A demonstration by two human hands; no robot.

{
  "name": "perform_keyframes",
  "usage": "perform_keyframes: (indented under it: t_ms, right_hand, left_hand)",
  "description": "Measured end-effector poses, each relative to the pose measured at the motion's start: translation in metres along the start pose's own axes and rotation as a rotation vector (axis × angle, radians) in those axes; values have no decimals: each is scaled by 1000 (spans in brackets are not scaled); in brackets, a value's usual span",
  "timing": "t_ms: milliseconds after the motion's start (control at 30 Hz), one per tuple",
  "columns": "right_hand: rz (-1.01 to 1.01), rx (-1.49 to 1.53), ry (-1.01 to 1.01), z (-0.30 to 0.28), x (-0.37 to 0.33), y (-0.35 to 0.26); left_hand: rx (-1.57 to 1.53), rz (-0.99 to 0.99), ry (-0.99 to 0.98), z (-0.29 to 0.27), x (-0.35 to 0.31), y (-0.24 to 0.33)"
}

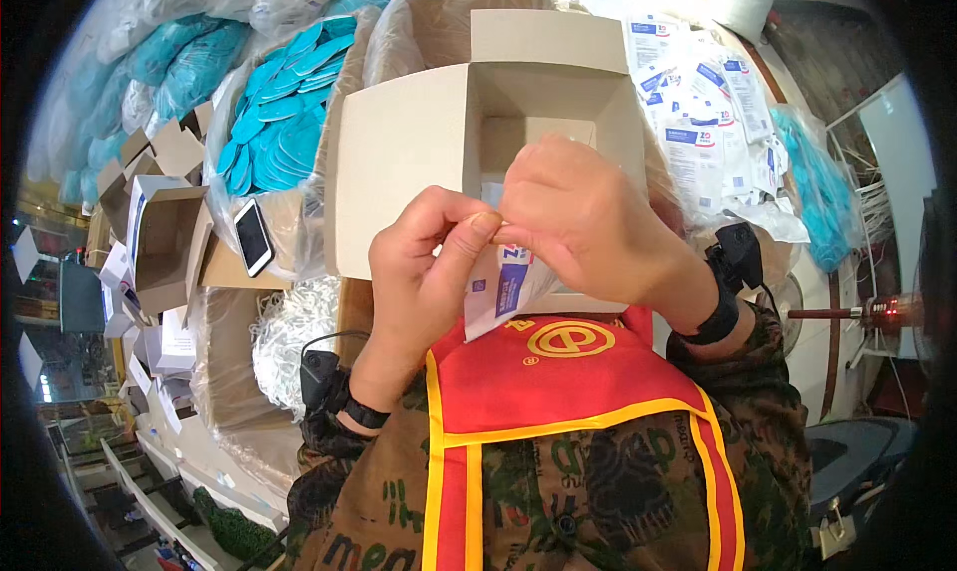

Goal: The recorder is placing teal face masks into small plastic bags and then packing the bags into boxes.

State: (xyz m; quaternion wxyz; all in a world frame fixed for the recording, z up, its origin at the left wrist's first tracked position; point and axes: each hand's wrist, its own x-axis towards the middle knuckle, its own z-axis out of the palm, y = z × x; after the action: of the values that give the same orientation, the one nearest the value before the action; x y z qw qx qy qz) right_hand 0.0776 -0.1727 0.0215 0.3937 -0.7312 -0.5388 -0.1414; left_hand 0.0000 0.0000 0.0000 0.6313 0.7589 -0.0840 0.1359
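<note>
A white sachet (483,307) with blue and red printing hangs in front of my chest. My left hand (424,262) pinches its upper edge between thumb and forefinger. Curled tight against the left fingertips, my right hand (588,207) grips the same edge and hides much of the sachet's top. Just beyond both hands stands an open cardboard box (399,167) with its flaps folded out. Part of its inside is covered by my right hand, and something pale shows in it behind my fingers.
A plastic-lined box of teal oval pads (289,103) stands at the far left, with a phone (253,238) in front of it. White loops (299,342) fill a lower box. Folded cartons (164,237) pile up leftward. Many printed sachets (698,138) are heaped at the right.
</note>
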Motion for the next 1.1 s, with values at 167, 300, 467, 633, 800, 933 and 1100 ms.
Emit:
perform_keyframes:
  t_ms: [167,300,467,633,800,933,1100]
  right_hand:
    - [-141,-219,-69,-2,1,-17]
    - [-227,-217,-68,2,-10,-40]
    - [-215,-28,-85,-13,-20,-56]
    - [-130,-50,52,-27,-12,-42]
    - [-12,88,95,-26,-6,-15]
    - [-3,66,6,-16,0,-17]
    - [-35,-71,26,-16,0,-21]
  left_hand:
    - [-560,-342,137,5,4,1]
    - [-410,-291,250,-3,23,-36]
    - [-216,-279,388,-48,38,-95]
    - [286,-110,362,-48,31,-78]
    - [636,430,21,-40,22,-6]
    - [275,180,-414,-39,6,16]
    - [159,-34,-411,-23,-3,15]
